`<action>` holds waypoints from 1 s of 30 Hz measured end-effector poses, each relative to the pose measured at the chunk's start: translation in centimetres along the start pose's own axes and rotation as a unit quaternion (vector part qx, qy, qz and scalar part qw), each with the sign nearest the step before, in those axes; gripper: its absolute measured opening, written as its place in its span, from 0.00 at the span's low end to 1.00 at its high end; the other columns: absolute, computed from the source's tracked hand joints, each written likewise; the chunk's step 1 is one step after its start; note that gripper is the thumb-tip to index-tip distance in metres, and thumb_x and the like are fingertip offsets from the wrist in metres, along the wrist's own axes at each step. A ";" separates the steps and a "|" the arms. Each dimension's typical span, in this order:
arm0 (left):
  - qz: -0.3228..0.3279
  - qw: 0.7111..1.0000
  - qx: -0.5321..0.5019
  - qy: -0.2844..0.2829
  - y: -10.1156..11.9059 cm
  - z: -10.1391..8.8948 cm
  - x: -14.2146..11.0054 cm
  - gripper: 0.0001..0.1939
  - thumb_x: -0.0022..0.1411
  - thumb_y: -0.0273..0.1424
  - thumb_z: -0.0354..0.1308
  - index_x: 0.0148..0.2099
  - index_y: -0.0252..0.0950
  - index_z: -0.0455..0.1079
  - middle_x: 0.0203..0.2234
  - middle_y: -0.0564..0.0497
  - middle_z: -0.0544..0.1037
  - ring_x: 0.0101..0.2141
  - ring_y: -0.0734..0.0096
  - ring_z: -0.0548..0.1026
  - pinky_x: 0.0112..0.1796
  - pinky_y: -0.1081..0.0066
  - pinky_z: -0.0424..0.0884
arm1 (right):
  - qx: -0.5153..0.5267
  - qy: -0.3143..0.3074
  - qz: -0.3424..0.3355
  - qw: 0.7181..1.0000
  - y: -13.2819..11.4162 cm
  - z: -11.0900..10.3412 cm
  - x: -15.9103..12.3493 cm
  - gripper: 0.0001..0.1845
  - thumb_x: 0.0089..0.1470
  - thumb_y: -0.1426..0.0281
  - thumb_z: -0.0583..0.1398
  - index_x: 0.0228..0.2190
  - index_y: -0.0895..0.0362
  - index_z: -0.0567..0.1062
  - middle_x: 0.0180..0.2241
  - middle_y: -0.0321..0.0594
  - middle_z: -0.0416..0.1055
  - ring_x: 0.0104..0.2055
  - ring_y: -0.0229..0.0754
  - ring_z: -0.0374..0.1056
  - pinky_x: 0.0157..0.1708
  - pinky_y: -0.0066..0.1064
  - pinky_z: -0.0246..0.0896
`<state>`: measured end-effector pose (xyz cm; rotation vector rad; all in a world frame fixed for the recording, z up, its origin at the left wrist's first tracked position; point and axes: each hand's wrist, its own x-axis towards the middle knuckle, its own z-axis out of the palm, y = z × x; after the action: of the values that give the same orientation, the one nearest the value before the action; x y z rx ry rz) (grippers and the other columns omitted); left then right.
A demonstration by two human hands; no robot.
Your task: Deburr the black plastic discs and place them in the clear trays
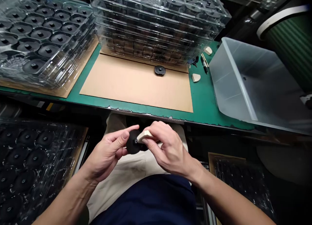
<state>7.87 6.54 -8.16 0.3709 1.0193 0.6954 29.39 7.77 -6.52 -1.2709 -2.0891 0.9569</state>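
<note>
Above my lap, my left hand (110,150) grips a round black disc-shaped part (132,146) by its edge, thumb on the near face. A small hub with a pale ring sits at the disc's centre. My right hand (165,143) pinches a small cream-coloured block (145,135), its tip touching the disc or very close beside the hub. Fingers hide part of the disc's right side. On the cardboard sheet (131,85) lies another black disc (160,70), with a second cream block (195,77) to its right on the green bench top.
A stack of clear trays (151,27) holding black parts stands at the back. More filled trays (60,66) are at left, and others (56,166) sit lower left. A translucent bin (231,85) stands right. Pens (204,63) lie near it. The bench edge (136,113) runs just beyond my hands.
</note>
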 end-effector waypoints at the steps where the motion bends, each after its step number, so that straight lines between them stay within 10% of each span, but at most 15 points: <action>1: -0.021 1.000 0.007 -0.010 0.1 -0.2 0.0 0.25 0.65 0.44 0.64 0.60 0.39 0.76 0.51 0.40 0.76 0.51 0.66 0.75 0.46 0.76 0.74 | -0.020 -0.012 -0.017 1.000 0.2 -0.1 0.0 0.07 0.68 0.70 0.56 0.38 0.58 0.73 0.35 0.38 0.67 0.38 0.39 0.58 0.42 0.36 0.52; 9: -0.125 0.989 -0.059 -0.058 -0.4 -0.7 -0.1 0.16 0.66 0.42 0.63 0.43 0.32 0.80 0.35 0.44 0.77 0.33 0.70 0.76 0.36 0.62 0.80 | -0.083 -0.064 -0.141 0.984 1.0 -0.6 0.8 0.11 0.67 0.72 0.56 0.49 0.55 0.73 0.41 0.41 0.68 0.41 0.42 0.59 0.41 0.39 0.54; 18: -0.156 0.975 -0.122 -0.100 -1.5 -0.6 -0.2 0.18 0.69 0.40 0.59 0.47 0.29 0.78 0.37 0.42 0.77 0.34 0.67 0.77 0.37 0.58 0.80 | 0.016 -0.129 -0.257 0.957 0.9 -1.1 2.2 0.14 0.65 0.75 0.57 0.51 0.55 0.75 0.47 0.42 0.70 0.46 0.42 0.61 0.48 0.40 0.58; 22: -0.004 0.982 -0.186 -0.022 -1.2 -0.7 0.4 0.18 0.65 0.34 0.65 0.56 0.41 0.78 0.52 0.45 0.77 0.47 0.71 0.78 0.51 0.68 0.77 | -0.054 0.020 -0.084 0.995 0.5 0.0 1.5 0.07 0.63 0.70 0.60 0.33 0.61 0.71 0.32 0.39 0.66 0.35 0.37 0.57 0.37 0.34 0.54; 26: 0.148 0.984 -0.095 0.024 -1.7 -0.4 1.1 0.30 0.56 0.23 0.71 0.59 0.49 0.76 0.56 0.49 0.75 0.52 0.74 0.75 0.54 0.76 0.73 | 0.098 -0.021 0.188 0.977 -1.0 1.6 0.9 0.20 0.65 0.59 0.58 0.27 0.60 0.68 0.24 0.35 0.59 0.26 0.32 0.53 0.24 0.30 0.47; 30: 0.245 0.968 -0.036 0.031 -1.9 0.4 0.9 0.29 0.55 0.22 0.71 0.57 0.51 0.77 0.56 0.51 0.75 0.53 0.72 0.76 0.55 0.76 0.73 | 0.139 0.023 0.165 0.976 -3.0 1.7 1.4 0.16 0.65 0.60 0.58 0.32 0.60 0.72 0.28 0.35 0.66 0.29 0.33 0.59 0.28 0.30 0.51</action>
<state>9.20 5.76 -9.70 0.5479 0.9660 1.1914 25.96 7.59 -5.15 -1.4961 -1.6646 1.2973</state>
